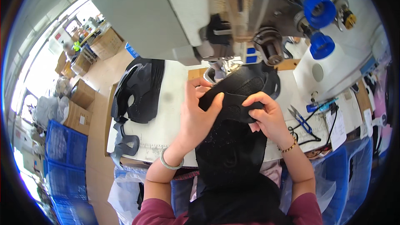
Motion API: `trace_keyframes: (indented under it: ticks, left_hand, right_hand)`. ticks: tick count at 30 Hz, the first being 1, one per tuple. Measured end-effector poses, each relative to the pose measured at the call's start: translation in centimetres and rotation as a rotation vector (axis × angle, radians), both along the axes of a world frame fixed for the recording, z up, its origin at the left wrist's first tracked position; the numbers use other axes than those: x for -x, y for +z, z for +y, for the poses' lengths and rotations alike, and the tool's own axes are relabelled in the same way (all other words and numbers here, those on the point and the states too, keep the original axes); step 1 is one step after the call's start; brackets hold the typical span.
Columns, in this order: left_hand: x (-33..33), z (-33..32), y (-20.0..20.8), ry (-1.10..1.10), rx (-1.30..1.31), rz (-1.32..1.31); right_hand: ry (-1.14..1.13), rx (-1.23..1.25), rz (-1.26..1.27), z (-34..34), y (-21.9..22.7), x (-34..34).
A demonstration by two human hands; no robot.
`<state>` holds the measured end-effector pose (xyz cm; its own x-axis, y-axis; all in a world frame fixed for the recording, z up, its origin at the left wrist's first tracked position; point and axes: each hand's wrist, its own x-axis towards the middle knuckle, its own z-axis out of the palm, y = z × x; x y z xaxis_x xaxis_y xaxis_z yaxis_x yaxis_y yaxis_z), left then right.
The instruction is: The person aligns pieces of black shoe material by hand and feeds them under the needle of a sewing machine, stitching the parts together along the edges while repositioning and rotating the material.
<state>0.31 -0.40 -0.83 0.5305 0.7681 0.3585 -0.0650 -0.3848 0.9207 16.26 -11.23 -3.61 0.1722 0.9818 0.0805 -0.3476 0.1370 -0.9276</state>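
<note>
Both of my hands pinch a black, curved piece of sheet material [246, 84] with a ribbed, mesh-like patch, just in front of the sewing machine's needle area [216, 68]. My left hand [199, 114] grips its left edge, thumb on top. At the lower right edge, my right hand [266, 114] closes thumb and fingers on it. More black material [273, 84] lies behind the held piece, partly hidden by it. A stack of black cut pieces with openings [146, 87] rests on the table to the left, and a looped dark piece [125, 143] hangs at the front edge.
The sewing machine head [141, 12] overhangs the white table [171, 96], with blue knobs [318, 10] at upper right. Blue-handled scissors [302, 121], a cord and paper [335, 129] lie right. Blue crates [66, 141] and cardboard boxes [77, 116] stand on the floor at left.
</note>
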Motion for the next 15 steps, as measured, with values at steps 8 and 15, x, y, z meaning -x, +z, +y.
trace_keyframes:
  ticks: [8,15]
  left_hand:
    - [-0.5,-0.4,0.3,0.211,-0.427,0.104]
    - [-0.7,0.3,1.3,0.214,-0.795,0.092]
  right_hand:
    - [-0.097,-0.085,0.005,-0.3,-0.6,0.5]
    - [-0.059,-0.063,0.126,-1.2,1.9,1.3]
